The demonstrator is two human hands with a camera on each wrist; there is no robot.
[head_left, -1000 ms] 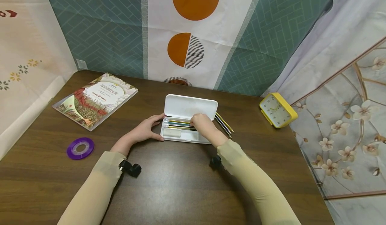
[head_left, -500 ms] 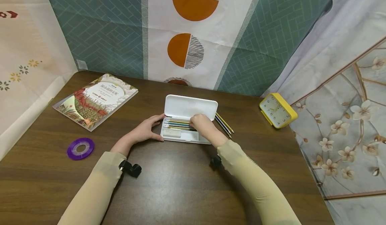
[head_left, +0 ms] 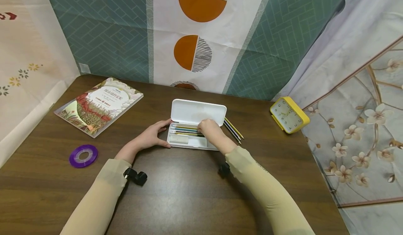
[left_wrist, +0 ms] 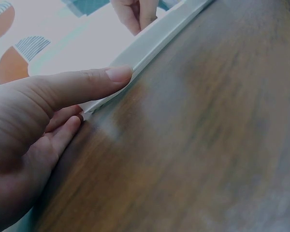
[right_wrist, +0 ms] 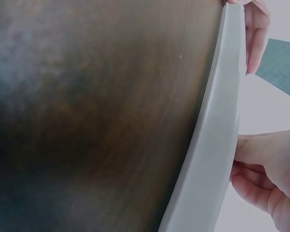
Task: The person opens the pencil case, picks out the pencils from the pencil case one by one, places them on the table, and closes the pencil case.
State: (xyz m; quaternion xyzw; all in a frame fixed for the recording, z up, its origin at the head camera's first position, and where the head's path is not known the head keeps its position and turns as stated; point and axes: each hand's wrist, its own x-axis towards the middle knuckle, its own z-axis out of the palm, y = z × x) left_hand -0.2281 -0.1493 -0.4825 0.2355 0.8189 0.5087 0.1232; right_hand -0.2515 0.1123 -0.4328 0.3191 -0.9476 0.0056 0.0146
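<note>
A white pencil case [head_left: 197,143] lies on the table with its lid [head_left: 198,111] raised. Inside are several pencils [head_left: 184,130] and, in front of them, a whitish eraser [head_left: 178,139]. My left hand [head_left: 151,135] grips the case's left end; in the left wrist view its thumb [left_wrist: 92,84] presses the front wall and other fingers are at the corner. Over the right part of the pencils, my right hand [head_left: 211,130] reaches down into the case with curled fingers. The case's wall hides its fingertips in the right wrist view, so what they pinch cannot be seen.
Several loose pencils [head_left: 233,130] lie just right of the case. A yellow alarm clock [head_left: 289,115] stands at the right. On the left are a picture book [head_left: 99,105] and a purple tape roll [head_left: 75,157]. Patterned cloth [head_left: 119,35] hangs behind the table.
The head view has shifted very slightly. Both hands, the pencil case and the pencils keep the same places.
</note>
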